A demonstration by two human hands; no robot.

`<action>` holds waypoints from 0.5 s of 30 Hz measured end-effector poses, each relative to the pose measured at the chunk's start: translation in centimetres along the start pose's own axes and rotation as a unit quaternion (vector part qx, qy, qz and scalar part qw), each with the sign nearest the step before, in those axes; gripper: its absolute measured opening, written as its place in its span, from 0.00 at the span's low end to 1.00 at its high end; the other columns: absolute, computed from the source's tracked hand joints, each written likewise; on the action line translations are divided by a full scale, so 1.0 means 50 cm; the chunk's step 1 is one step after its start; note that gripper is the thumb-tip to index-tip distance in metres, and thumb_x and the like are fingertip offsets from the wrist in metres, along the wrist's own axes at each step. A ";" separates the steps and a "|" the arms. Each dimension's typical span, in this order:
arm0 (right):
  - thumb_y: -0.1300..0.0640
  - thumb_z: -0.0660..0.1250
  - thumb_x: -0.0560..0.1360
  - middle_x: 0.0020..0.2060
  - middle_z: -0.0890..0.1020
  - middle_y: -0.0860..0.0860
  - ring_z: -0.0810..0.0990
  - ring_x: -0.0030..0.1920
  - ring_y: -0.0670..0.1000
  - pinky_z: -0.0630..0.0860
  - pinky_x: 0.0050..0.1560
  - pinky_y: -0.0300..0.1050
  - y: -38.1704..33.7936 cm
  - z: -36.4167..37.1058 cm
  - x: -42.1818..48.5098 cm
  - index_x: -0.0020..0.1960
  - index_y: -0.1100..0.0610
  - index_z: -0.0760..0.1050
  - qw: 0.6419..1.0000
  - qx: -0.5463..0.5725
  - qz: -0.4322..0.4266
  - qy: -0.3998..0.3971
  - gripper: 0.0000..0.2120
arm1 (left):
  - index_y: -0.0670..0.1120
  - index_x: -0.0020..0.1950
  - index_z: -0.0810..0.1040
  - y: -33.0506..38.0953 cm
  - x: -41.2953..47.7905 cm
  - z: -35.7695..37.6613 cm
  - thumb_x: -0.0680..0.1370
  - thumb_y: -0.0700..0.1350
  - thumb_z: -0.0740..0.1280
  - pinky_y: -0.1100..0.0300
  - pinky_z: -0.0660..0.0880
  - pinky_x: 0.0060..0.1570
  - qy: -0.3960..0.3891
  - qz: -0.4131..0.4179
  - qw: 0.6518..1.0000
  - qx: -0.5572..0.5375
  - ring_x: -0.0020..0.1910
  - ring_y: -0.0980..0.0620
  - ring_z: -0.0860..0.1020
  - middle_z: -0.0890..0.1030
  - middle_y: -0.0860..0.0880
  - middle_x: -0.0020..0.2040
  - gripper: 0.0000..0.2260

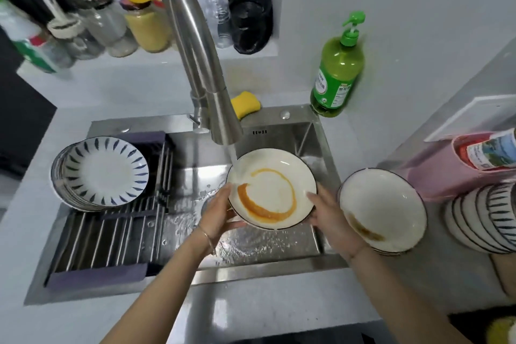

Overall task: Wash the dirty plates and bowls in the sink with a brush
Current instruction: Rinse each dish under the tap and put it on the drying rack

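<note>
1. The left hand [220,215] is gripping the left edge of a white plate [272,190], thumb lying on the rim and fingers curled underneath.
2. The right hand [332,220] is gripping the opposite edge in the same way, thumb resting on the inner rim.
3. The plate is being held over the sink [279,126], tilted toward the person, and is showing an orange ring of sauce on its face.
4. Water [233,156] is running from the tap [195,50] and striking the plate's upper left rim; the sink floor below is lying wet.
5. A second plate [382,209], white with a brown smear near its lower edge, is sitting on the counter [251,313] just right of the sink, close beside the right hand.
6. A pile of blue-patterned plates [103,173] is resting on the rack [111,237] that is spanning the sink's left half.
7. A row of striped bowls [483,220] is lying on the counter at far right, beside a pink holder [446,170].
8. A yellow sponge [247,103] is sitting behind the tap, and a green soap bottle [337,75] is standing at the sink's back right corner.
9. A thin bracelet [206,237] is showing on the left wrist.
</note>
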State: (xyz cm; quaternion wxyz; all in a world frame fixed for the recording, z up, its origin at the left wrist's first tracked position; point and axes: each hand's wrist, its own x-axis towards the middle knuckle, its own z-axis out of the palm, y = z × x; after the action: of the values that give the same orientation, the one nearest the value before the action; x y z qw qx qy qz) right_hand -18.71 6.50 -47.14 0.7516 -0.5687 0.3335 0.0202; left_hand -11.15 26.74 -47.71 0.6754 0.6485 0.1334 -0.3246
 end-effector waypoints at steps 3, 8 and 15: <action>0.63 0.56 0.81 0.45 0.81 0.48 0.80 0.40 0.49 0.79 0.36 0.45 0.023 0.065 0.022 0.64 0.50 0.70 0.999 0.004 0.032 -0.024 0.14 | 0.50 0.58 0.76 0.009 -0.004 -0.053 0.82 0.57 0.54 0.61 0.77 0.30 0.038 -0.002 0.999 -0.005 0.40 0.53 0.81 0.83 0.48 0.47 0.17; 0.63 0.54 0.82 0.57 0.78 0.53 0.79 0.50 0.54 0.80 0.35 0.41 0.035 0.131 0.033 0.68 0.50 0.65 0.995 -0.012 0.063 -0.075 0.17 | 0.48 0.61 0.74 -0.003 0.009 -0.132 0.83 0.52 0.54 0.58 0.80 0.33 0.065 0.030 0.997 0.025 0.52 0.43 0.80 0.80 0.42 0.57 0.14; 0.61 0.56 0.82 0.56 0.78 0.49 0.80 0.50 0.48 0.80 0.39 0.37 0.008 0.147 0.027 0.65 0.47 0.65 0.991 -0.089 -0.042 -0.088 0.15 | 0.52 0.60 0.74 -0.009 0.024 -0.134 0.83 0.57 0.50 0.57 0.81 0.37 0.045 0.026 0.997 -0.049 0.46 0.52 0.83 0.84 0.50 0.51 0.17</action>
State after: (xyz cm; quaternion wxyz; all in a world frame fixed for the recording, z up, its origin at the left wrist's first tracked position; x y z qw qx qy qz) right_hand -14.30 12.55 -47.21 0.7244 -0.6429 0.2393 0.0682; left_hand -8.90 32.87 -49.62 0.7078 0.6320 0.1626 -0.2705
